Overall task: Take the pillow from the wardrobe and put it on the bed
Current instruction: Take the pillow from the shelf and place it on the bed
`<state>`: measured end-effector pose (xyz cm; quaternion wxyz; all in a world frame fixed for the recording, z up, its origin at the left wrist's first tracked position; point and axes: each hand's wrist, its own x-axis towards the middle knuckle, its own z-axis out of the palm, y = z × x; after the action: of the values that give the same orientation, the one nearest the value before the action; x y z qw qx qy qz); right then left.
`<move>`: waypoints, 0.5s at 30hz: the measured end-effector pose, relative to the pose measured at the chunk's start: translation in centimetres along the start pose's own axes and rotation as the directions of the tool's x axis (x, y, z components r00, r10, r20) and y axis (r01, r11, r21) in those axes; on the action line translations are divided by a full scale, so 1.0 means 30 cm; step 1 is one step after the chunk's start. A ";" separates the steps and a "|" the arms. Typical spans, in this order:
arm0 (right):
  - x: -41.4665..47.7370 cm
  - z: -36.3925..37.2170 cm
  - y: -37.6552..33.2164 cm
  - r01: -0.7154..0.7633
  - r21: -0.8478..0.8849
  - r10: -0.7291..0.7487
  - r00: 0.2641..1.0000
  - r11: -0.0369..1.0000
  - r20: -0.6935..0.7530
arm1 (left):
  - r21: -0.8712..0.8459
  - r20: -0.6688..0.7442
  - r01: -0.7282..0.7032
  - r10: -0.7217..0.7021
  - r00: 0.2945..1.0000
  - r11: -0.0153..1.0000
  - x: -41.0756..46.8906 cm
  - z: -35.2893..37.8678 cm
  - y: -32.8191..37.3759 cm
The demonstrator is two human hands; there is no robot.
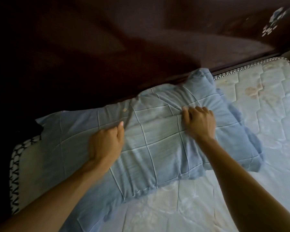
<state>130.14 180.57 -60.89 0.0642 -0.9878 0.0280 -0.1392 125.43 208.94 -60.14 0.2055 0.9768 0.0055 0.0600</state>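
Headboard blocks behind pillow; mattress open right.

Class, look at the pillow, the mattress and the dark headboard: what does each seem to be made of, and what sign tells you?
Pillow: soft woven cloth, matte blue check; it creases under both hands.
Mattress: quilted fabric, slight sheen; stitched pattern, braided edge.
Headboard: probably polished dark wood; smooth, faintly reflective, though dim light leaves it uncertain.

pillow near-left corner cut off | headboard dark, blurred

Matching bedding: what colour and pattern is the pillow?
Light blue with a pale grid of lines, in the head view: pillow.
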 end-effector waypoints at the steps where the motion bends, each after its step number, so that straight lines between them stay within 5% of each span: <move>1: -0.012 0.042 -0.002 -0.016 0.006 0.015 0.996 1.000 0.083 | 0.034 0.032 -0.031 0.030 0.999 0.999 -0.005 0.030 -0.021; 3: -0.046 0.120 -0.004 -0.091 -0.034 0.096 0.976 0.995 0.198 | 0.076 0.073 -0.106 0.101 0.992 0.991 -0.018 0.075 -0.055; 7: -0.069 0.150 -0.046 -0.191 -0.077 0.202 0.964 0.978 0.172 | 0.069 0.096 -0.120 0.113 0.989 0.990 -0.022 0.073 -0.089; 15: -0.081 -0.026 -0.164 -0.159 0.040 0.146 0.962 0.986 0.230 | 0.026 0.171 -0.106 0.101 0.980 0.994 -0.001 -0.123 -0.130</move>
<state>127.77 185.52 -60.16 0.1064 -0.9898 0.0925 -0.0214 125.00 213.99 -58.37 0.1848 0.9808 -0.0618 -0.0129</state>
